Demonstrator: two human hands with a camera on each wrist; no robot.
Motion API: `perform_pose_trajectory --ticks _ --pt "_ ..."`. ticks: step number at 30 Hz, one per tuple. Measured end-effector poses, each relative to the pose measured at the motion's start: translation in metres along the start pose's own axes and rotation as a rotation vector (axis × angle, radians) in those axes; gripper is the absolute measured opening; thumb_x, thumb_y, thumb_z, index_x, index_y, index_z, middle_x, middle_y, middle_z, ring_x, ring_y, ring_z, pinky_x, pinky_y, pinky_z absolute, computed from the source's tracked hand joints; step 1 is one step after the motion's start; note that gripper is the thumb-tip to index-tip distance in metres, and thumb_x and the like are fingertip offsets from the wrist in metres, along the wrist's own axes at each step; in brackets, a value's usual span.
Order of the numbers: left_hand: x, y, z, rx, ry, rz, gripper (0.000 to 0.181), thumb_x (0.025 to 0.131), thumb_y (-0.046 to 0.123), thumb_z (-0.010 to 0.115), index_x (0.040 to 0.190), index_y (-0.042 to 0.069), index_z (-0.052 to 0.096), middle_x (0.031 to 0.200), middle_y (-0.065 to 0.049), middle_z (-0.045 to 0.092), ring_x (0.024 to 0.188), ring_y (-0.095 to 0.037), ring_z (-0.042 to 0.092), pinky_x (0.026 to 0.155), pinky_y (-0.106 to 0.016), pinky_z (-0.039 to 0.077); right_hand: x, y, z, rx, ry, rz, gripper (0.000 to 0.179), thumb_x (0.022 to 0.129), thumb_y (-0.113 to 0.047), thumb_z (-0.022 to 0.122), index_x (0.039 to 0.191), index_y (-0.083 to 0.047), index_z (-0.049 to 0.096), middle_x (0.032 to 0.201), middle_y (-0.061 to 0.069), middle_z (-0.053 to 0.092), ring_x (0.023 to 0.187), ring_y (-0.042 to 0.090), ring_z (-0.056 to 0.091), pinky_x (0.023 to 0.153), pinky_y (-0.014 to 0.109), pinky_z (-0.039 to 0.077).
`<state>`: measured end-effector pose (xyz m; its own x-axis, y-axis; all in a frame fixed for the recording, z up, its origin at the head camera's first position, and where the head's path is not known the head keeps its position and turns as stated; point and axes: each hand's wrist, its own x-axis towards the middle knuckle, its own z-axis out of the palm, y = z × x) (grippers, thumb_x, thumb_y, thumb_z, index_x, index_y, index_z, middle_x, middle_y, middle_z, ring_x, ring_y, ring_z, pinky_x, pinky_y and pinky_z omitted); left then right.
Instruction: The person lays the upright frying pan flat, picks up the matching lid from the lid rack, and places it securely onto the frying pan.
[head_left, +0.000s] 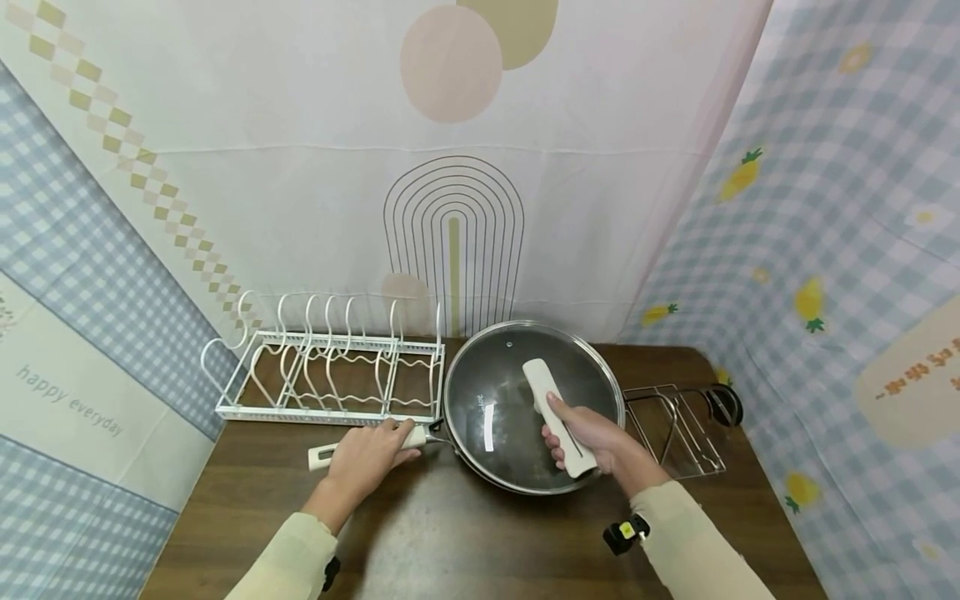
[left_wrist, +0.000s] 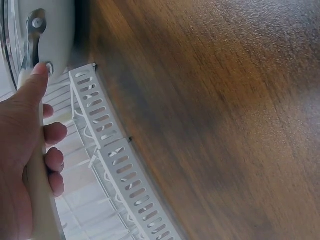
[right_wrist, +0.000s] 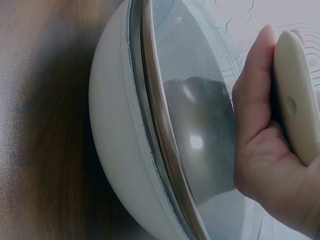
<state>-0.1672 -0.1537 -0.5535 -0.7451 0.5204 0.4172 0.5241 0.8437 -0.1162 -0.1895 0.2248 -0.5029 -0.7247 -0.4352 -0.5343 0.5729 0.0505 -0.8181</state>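
A wok (right_wrist: 112, 120) with a pale outer wall stands on the wooden table, its long cream handle (head_left: 322, 456) pointing left. My left hand (head_left: 363, 461) grips that handle, thumb laid along it toward the metal joint (left_wrist: 35, 37). Over the wok's mouth lies a clear glass lid (head_left: 487, 375) with a metal rim. The right hand (head_left: 585, 433) holds the lid's long cream grip (head_left: 538, 383), fingers curled round its middle. Through the glass the dark inside of the wok shows. Whether the lid's rim touches the wok all the way round, I cannot tell.
Left of the wok, a white wire rack (head_left: 315, 415) with several upright loops stands near the back wall. A metal wire stand (head_left: 678, 450) with a black round part (head_left: 724, 406) sits at the right. Printed cloth (head_left: 585, 233) hangs behind and at both sides.
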Motion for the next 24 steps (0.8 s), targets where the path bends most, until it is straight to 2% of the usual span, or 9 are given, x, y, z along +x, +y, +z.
perform_pose_trajectory --ticks 9,24 --pt "0.0 0.0 -0.001 0.002 0.024 0.01 0.046 0.082 0.05 0.08 0.099 0.012 0.058 0.067 -0.005 0.06 0.042 -0.024 0.052 0.034 -0.037 0.036 0.005 0.0 -0.003 -0.01 0.013 0.034 0.058 0.106 -0.063 0.034 0.089 -0.011 0.054 0.067 -0.005 0.054 0.053 0.006 0.054 0.053 0.024 0.052" --pt "-0.001 -0.001 0.003 -0.008 0.028 0.005 0.048 0.082 0.05 0.081 0.097 0.011 0.058 0.066 -0.007 0.06 0.042 -0.027 0.054 0.035 -0.04 0.038 0.012 0.001 0.002 0.03 0.012 0.05 0.052 0.108 -0.058 0.033 0.098 -0.011 0.05 0.07 -0.004 0.055 0.054 0.007 0.054 0.053 0.023 0.052"
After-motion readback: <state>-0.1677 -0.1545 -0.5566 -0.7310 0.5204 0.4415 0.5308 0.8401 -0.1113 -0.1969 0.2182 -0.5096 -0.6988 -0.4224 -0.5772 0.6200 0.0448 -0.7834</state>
